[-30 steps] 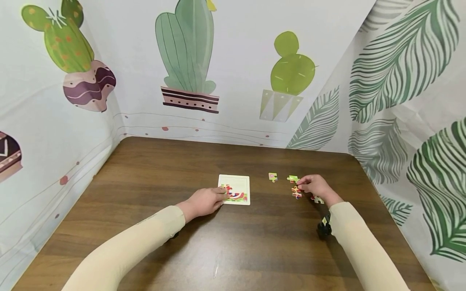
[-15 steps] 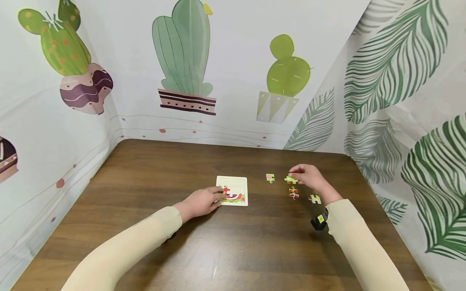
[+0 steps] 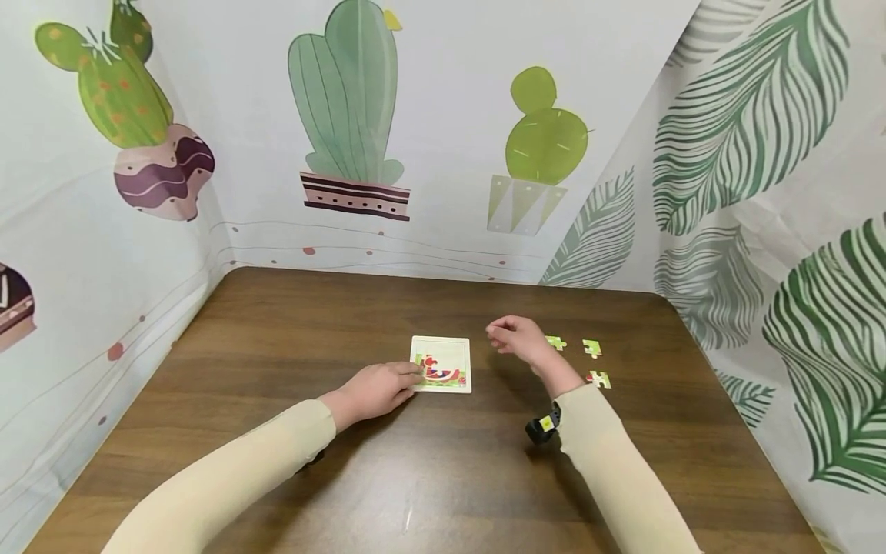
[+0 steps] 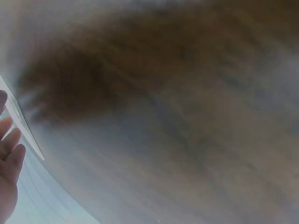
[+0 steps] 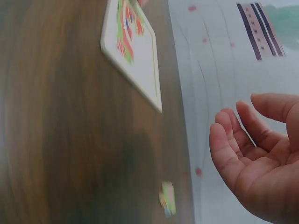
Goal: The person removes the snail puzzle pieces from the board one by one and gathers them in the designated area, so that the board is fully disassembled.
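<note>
Here, on the brown table (image 3: 346,323), lies a puzzle tray (image 3: 448,352), the left hand (image 3: 379,389) resting relaxed fingers on its left edge.
To the right hovers the right hand (image 3: 517,339), fingers loosely bent, gripping nothing; only the right wrist view shows a puzzle piece (image 5: 168,199) near it. Earlier, that hand was farther right, at a green piece (image 3: 556,343).

From far off, I watch the right hand (image 5: 268,172) with its fingers (image 5: 220,144) a bit bent. Up top, a white board (image 5: 147,74) with red and green picture bits (image 5: 124,39) sits on the brown table (image 5: 70,116). Lower down, I see a small, blurry, colourful piece (image 5: 168,199). Behind the hand is a white wall (image 5: 215,28) with red dots (image 5: 199,172) and a striped band (image 5: 260,31).
</note>
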Demonstrator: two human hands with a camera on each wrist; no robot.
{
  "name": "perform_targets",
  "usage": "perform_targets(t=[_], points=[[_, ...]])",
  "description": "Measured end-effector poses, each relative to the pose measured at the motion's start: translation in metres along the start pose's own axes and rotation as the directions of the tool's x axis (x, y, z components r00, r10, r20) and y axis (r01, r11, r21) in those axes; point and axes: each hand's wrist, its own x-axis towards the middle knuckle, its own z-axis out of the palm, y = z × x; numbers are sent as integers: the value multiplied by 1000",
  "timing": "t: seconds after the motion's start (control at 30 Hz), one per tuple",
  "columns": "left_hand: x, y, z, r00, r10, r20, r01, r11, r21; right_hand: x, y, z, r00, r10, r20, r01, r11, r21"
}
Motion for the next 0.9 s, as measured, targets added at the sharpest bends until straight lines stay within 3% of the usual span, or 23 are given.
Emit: perform_targets(t=[0.2,0.37,0.9], points=[[-5,3,-2,999,45,20,-46,999,22,6,-7,37,999,34,42,-36,998,45],[-6,2,-2,998,37,43,-38,999,17,11,-5,57,997,54,62,-56,998,25],[-3,3,-4,991,-4,135,10,999,-47,19,-3,83,983,115,142,-124,991,56]])
